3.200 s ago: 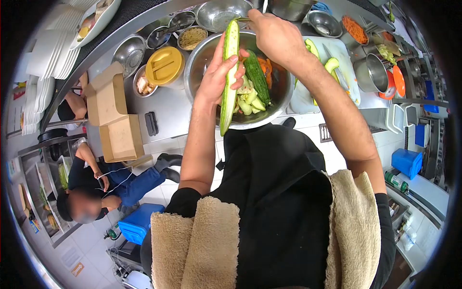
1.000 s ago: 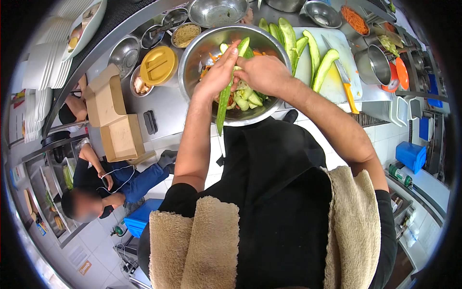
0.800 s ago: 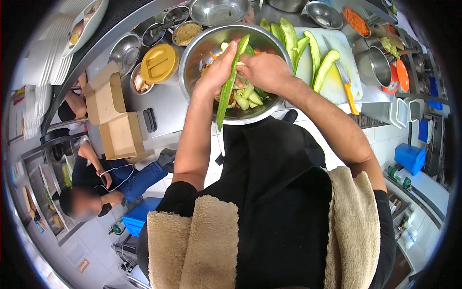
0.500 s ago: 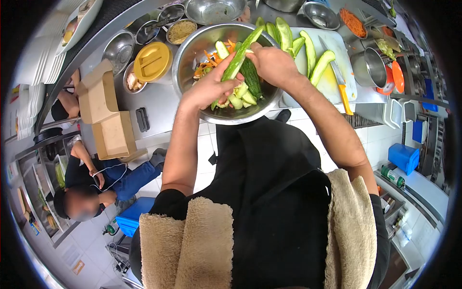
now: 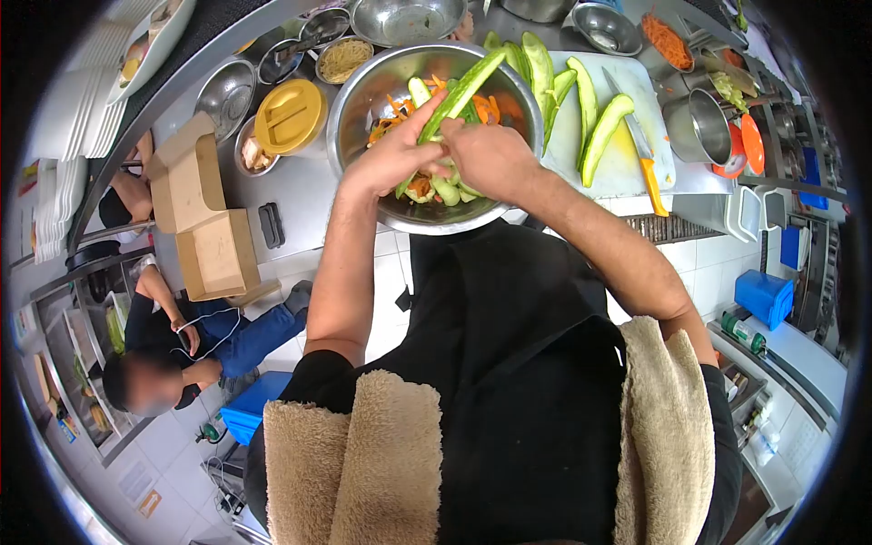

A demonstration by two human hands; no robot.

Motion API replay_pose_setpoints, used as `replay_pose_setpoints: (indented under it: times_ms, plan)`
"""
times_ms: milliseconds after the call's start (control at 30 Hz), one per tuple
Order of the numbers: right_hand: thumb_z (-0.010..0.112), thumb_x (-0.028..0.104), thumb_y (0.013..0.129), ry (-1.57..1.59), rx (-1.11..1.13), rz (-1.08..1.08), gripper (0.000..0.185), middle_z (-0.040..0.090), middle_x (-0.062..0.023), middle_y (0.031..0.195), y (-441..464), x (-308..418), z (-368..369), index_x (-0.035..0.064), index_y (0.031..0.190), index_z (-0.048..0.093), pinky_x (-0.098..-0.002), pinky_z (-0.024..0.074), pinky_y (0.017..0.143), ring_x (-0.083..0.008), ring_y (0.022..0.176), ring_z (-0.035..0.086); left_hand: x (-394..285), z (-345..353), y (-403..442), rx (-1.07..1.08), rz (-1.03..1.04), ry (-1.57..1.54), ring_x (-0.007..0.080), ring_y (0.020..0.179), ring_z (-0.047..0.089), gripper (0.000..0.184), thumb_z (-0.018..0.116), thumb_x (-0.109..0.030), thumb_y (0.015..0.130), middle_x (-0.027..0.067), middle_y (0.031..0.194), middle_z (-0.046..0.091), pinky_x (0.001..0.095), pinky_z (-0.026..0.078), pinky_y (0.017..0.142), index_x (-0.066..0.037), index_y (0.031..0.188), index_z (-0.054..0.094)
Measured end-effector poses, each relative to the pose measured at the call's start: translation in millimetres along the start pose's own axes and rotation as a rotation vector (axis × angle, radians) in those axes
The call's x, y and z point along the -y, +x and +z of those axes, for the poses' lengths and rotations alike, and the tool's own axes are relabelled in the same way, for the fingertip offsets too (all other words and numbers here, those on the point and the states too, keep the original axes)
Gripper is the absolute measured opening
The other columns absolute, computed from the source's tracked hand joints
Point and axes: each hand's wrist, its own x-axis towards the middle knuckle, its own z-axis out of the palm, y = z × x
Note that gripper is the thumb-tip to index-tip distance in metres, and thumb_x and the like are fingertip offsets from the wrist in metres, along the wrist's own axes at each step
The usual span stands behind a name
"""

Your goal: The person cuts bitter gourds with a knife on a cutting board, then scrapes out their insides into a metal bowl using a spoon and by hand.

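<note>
My left hand (image 5: 392, 165) grips a long cucumber piece (image 5: 470, 84), tilted up over a large steel bowl (image 5: 363, 77). My right hand (image 5: 495, 156) is closed against the near part of that piece. Its fingertips are hidden, so I cannot make out what they hold. Below both hands the bowl contains carrot strips (image 5: 489, 109), pale cucumber bits (image 5: 447, 191) and other cut vegetables. Right of the bowl, several hollowed cucumber lengths (image 5: 603, 141) lie on a white cutting board (image 5: 640, 104). A knife (image 5: 639, 141) with a yellow handle rests there too.
To the left stand a yellow-lidded tub (image 5: 291, 118), an open cardboard box (image 5: 213, 254) and small steel bowls (image 5: 224, 91). A steel pot (image 5: 698, 127) and shredded carrot (image 5: 668, 41) are at the right. A seated person (image 5: 173, 327) is at the lower left.
My right hand has moved left and down along the cucumber piece, nearer my left hand. It now covers the dark green cucumber seen in the bowl before. My left hand keeps its hold.
</note>
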Motion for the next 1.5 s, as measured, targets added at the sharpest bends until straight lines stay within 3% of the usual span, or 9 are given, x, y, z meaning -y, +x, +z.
replay_pose_setpoints:
  times_ms: [67, 167, 267, 533, 667, 833, 933, 1067, 1500]
  plan:
    - [0.056, 0.015, 0.098, 0.027, -0.016, 0.032, 0.021, 0.075, -0.0219, 0.096, 0.9, -1.2, 6.7, -0.0007, 0.111, 0.06, -0.0521, 0.0598, 0.078, -0.0404, 0.091, 0.076, 8.0, -4.1, 8.1, 0.024, 0.118, 0.006, 0.0185, 0.126, 0.063, 0.079, 0.061, -0.008, 0.098, 0.0148, 0.145, 0.06, 0.031, 0.058, 0.088, -0.015, 0.17, 0.027]
    - [0.056, 0.017, 0.099, 0.051, -0.05, 0.102, 0.023, 0.075, -0.0223, 0.095, 5.3, -1.9, 8.4, -0.0023, 0.111, 0.058, -0.0521, 0.0597, 0.077, -0.0411, 0.091, 0.076, 10.6, -8.6, 16.3, -0.065, 0.007, -0.213, 0.0221, 0.142, 0.054, 0.065, 0.059, -0.02, 0.108, 0.0158, 0.161, 0.048, 0.0353, 0.056, 0.104, -0.014, 0.167, 0.033]
    - [0.057, 0.019, 0.1, 0.024, -0.118, 0.105, 0.024, 0.075, -0.0221, 0.095, 9.7, -13.4, 3.4, -0.0024, 0.111, 0.058, -0.0515, 0.06, 0.077, -0.0412, 0.091, 0.076, -3.2, 8.5, 6.8, -0.1, 0.031, -0.337, 0.0243, 0.13, 0.062, 0.056, 0.052, -0.024, 0.113, 0.0172, 0.158, 0.049, 0.0359, 0.055, 0.106, -0.012, 0.166, 0.036]
    - [0.06, 0.018, 0.1, -0.063, -0.148, 0.04, 0.025, 0.076, -0.0226, 0.094, 12.7, -0.7, -1.1, -0.0017, 0.114, 0.06, -0.0485, 0.0606, 0.079, -0.0395, 0.091, 0.076, -7.0, 3.3, 14.8, -0.142, -0.005, -0.321, 0.0202, 0.134, 0.058, 0.052, 0.051, -0.026, 0.113, 0.0132, 0.153, 0.056, 0.0333, 0.05, 0.112, -0.011, 0.162, 0.043]
    - [0.063, 0.034, 0.098, 0.004, -0.026, 0.05, 0.044, 0.075, -0.025, 0.098, 13.7, 2.0, -1.1, -0.0038, 0.119, 0.06, -0.0513, 0.0598, 0.083, -0.0408, 0.094, 0.075, 1.5, 5.7, 21.1, -0.186, 0.018, -0.311, 0.0169, 0.138, 0.054, 0.05, 0.053, -0.026, 0.113, 0.011, 0.154, 0.056, 0.0306, 0.044, 0.116, -0.007, 0.159, 0.048]
    - [0.068, 0.07, 0.086, 0.122, 0.076, 0.041, 0.087, 0.076, -0.0252, 0.1, 10.7, 7.1, -10.3, -0.0063, 0.128, 0.059, -0.0522, 0.0598, 0.087, -0.0402, 0.096, 0.076, 11.3, 1.3, 30.1, -0.119, -0.028, -0.543, 0.0184, 0.134, 0.059, 0.053, 0.052, -0.027, 0.113, 0.0132, 0.152, 0.058, 0.0328, 0.047, 0.114, -0.003, 0.159, 0.045]
    - [0.075, 0.077, 0.078, 0.105, 0.035, 0.005, 0.101, 0.075, -0.0249, 0.095, 13.8, 7.2, -13.9, -0.007, 0.131, 0.059, -0.0502, 0.0608, 0.084, -0.0415, 0.092, 0.075, 8.1, 0.0, 32.0, -0.11, -0.012, -0.553, 0.0203, 0.131, 0.062, 0.056, 0.052, -0.028, 0.113, 0.0153, 0.147, 0.062, 0.0337, 0.049, 0.113, -0.002, 0.161, 0.04]
    - [0.075, 0.081, 0.076, 0.071, -0.018, 0.054, 0.104, 0.074, -0.0245, 0.1, 18.0, 8.6, -10.4, -0.0069, 0.129, 0.059, -0.0489, 0.061, 0.085, -0.0416, 0.094, 0.075, -4.2, 3.3, 38.3, -0.14, 0.058, -0.512, 0.031, 0.131, 0.063, 0.057, 0.051, -0.029, 0.113, 0.0211, 0.145, 0.061, 0.0415, 0.051, 0.112, -0.002, 0.162, 0.038]
    - [0.064, 0.075, 0.09, 0.091, 0.008, 0.08, 0.085, 0.074, -0.0222, 0.091, 18.7, 6.3, -1.7, -0.0021, 0.126, 0.06, -0.0514, 0.0596, 0.079, -0.0401, 0.088, 0.075, 3.2, -0.3, 65.4, -0.304, 0.207, -0.488, 0.0278, 0.118, 0.07, 0.059, 0.053, -0.025, 0.112, 0.0195, 0.139, 0.065, 0.0369, 0.06, 0.099, 0.002, 0.161, 0.034]
